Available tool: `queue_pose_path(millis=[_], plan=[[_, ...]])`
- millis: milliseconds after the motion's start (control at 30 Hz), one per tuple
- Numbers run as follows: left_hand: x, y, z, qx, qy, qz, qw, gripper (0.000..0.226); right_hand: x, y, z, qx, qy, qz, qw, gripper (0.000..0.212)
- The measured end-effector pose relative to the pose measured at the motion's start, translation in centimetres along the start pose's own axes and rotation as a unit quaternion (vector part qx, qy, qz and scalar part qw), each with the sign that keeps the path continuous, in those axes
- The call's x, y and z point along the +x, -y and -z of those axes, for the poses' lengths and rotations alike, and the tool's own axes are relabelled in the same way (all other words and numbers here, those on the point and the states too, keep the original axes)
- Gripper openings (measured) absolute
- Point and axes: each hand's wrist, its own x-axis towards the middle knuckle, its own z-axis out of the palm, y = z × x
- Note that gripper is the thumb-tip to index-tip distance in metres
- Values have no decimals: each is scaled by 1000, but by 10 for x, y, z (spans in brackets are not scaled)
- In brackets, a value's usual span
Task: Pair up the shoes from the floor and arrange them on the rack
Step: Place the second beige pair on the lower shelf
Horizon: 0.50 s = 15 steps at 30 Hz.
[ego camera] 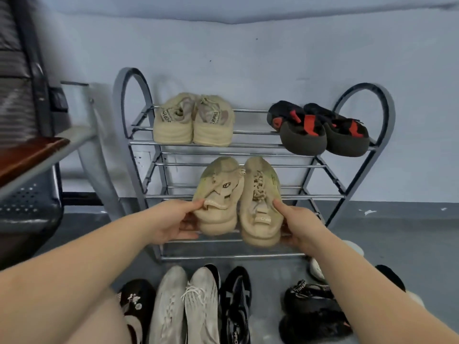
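Left hand (173,223) gripping beige shoe (218,194), right hand (300,224) gripping its mate (260,202), before rack (248,147)

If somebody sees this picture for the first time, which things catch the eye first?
First, the two beige sneakers held side by side in front of the rack's middle shelves, the left hand and right hand gripping one heel each. Next, the black-and-red pair on the top shelf, at the right.
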Motion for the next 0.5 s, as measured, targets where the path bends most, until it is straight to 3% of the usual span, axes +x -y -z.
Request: queue_pose_path(millis=[133,500], plan=[[9,-8,24,-1,-6,5,1000,20,24,12,-27,16,15,6,1000,37],[40,-11,79,-91,-127,44,987,23,60,21,-110,-10,40,20,999,32]])
